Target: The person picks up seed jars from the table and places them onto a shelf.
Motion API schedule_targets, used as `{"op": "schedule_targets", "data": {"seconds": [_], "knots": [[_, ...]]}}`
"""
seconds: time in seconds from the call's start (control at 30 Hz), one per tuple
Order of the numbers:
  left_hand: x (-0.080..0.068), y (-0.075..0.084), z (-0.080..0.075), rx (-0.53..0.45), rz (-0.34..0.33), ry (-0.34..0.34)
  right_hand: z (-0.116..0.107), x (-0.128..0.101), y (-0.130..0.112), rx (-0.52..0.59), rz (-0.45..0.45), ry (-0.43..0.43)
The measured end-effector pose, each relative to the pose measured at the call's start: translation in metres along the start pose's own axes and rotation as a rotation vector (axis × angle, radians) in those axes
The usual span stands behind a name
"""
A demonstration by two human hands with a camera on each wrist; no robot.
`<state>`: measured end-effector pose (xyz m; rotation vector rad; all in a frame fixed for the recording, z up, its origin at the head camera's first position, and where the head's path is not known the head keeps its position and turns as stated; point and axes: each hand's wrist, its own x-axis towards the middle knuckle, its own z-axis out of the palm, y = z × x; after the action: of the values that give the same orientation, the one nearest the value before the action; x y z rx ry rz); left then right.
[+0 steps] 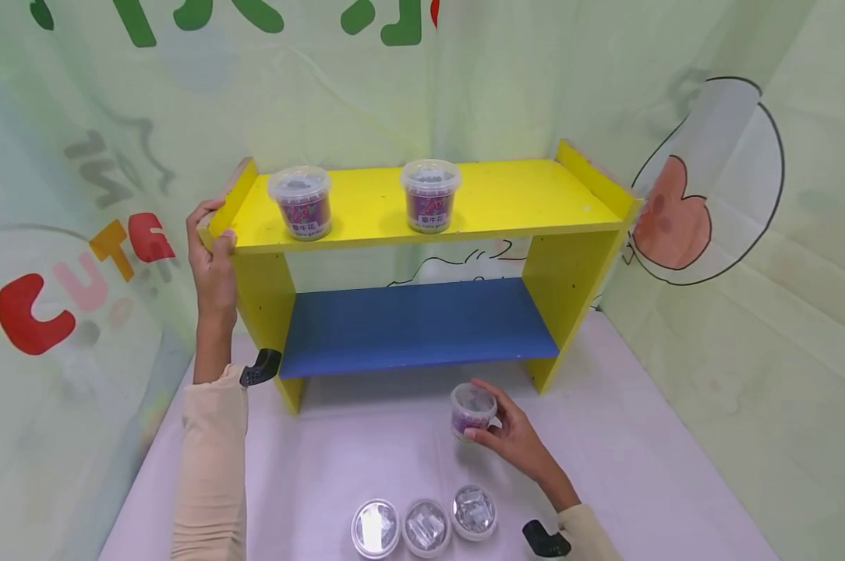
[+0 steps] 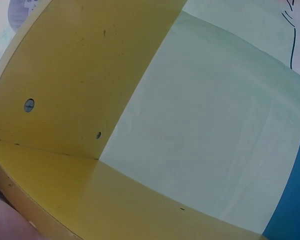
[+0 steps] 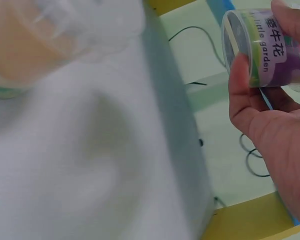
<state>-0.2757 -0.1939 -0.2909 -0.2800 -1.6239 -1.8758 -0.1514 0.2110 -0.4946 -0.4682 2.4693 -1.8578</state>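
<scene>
Three lidded tubs: nearest row, side by side at the front edge of the worktop, upright, clear lids up; just in front of the right hand, untouched.
Right hand: fingers and thumb curled round one purple-labelled tub; the right wrist view shows the thumb across the label of that tub.
Held tub: upright or nearly so in the head view, long axis vertical, at or just above the worktop (contact cannot be told), in front of the shelf's open lower bay.
Left hand: fingers wrapped over the left end of the yellow shelf unit, gripping its upper corner; well apart from the held tub.
Nearer hand: the right, already on the tub.
Blue lower shelf: directly beyond the held tub, away from the person.
Yellow top shelf: above and farther back; carries two matching tubs, upright, apart from each other, right half bare.
Backdrop: pale green printed sheet behind and beside the shelf unit.
</scene>
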Motion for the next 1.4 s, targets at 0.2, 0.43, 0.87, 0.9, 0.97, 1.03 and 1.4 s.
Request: {"op": "schedule_targets", "data": {"seconds": [0.2,0.43,0.87,0.9,0.97,1.03,1.4], "knots": [[0.000,0.001,-0.001,0.014,-0.012,0.005,-0.010,0.008,-0.025,0.031,-0.034,0.041],[-0.001,0.001,-0.002,0.024,-0.014,0.012,-0.025,0.020,-0.056,0.102,-0.117,0.150],[-0.001,0.001,0.000,0.001,0.008,0.003,-0.045,0.032,-0.108,0.245,-0.258,0.341],[-0.001,0.001,0.000,-0.001,0.007,0.003,-0.046,0.033,-0.112,0.257,-0.279,0.346],[0.000,0.001,0.000,-0.004,0.006,0.004,-0.048,0.035,-0.118,0.282,-0.312,0.359],[0.000,0.002,0.000,-0.005,0.004,0.005,-0.050,0.037,-0.124,0.294,-0.337,0.374],[-0.002,0.000,0.000,0.001,-0.001,-0.001,-0.066,0.055,-0.160,0.280,-0.500,0.488]]}}
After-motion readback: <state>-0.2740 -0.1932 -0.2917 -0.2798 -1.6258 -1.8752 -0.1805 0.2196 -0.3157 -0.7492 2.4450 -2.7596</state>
